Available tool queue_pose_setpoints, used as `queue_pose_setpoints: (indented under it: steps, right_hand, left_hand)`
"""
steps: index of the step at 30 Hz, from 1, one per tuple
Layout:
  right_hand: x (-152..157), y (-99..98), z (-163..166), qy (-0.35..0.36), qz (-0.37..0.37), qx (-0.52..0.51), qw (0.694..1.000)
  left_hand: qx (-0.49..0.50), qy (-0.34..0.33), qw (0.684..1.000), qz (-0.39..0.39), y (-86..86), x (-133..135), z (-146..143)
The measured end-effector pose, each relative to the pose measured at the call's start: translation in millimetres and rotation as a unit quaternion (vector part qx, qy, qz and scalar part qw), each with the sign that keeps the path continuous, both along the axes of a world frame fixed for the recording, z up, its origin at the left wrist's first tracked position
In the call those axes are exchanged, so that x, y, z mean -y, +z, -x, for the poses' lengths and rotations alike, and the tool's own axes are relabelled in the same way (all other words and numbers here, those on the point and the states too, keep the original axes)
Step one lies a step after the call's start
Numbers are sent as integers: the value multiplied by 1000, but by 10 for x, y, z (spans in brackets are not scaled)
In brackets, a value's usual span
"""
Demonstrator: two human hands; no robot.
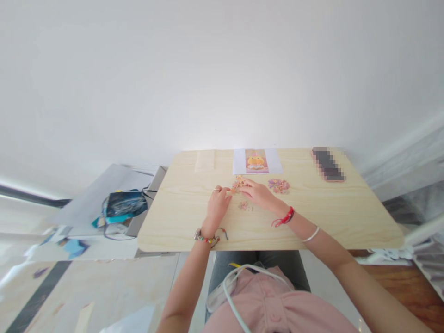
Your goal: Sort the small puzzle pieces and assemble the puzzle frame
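My left hand (218, 202) rests on the pale wooden table (347, 217), fingers curled in a pinch beside a small joined cluster of puzzle pieces (237, 184). My right hand (259, 193) lies with its fingertips pressed on the same cluster from the right. A few loose pieces (243, 205) sit just below the hands. A pile of several pinkish pieces (279, 186) lies to the right. A reference picture (256, 161) of a yellow cartoon figure on white paper lies at the table's far edge.
A blurred-out dark flat object (328, 164) lies at the far right of the table. A clear bag (204, 161) lies far left. Left of the table, a grey box (138, 217) and a blue bag (122, 206) sit on the floor. A white cable (231, 296) crosses my lap.
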State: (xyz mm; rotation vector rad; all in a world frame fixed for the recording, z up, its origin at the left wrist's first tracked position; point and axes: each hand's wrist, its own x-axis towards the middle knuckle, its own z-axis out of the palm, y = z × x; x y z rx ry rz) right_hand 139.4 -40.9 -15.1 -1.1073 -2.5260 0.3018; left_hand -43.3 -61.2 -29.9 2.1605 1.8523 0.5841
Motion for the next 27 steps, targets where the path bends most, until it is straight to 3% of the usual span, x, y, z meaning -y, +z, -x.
queue_pose_setpoints:
  steps: [5,11,21,27]
  right_hand:
    - [265,-63,-217,8,54,-9,998]
    - [208,-72,-133,27,56,-10,998]
    - [123,-32,-58,57,33,28,997]
    - [211,-46,-213,-10,16,-49,999]
  left_hand:
    - [8,-34,999,25,68,209,-83]
    - [-55,-11,996,65,111,405,-318]
    - [-10,-35,999,39,109,340,-250]
    - [37,-87,995,10,177,257,-317]
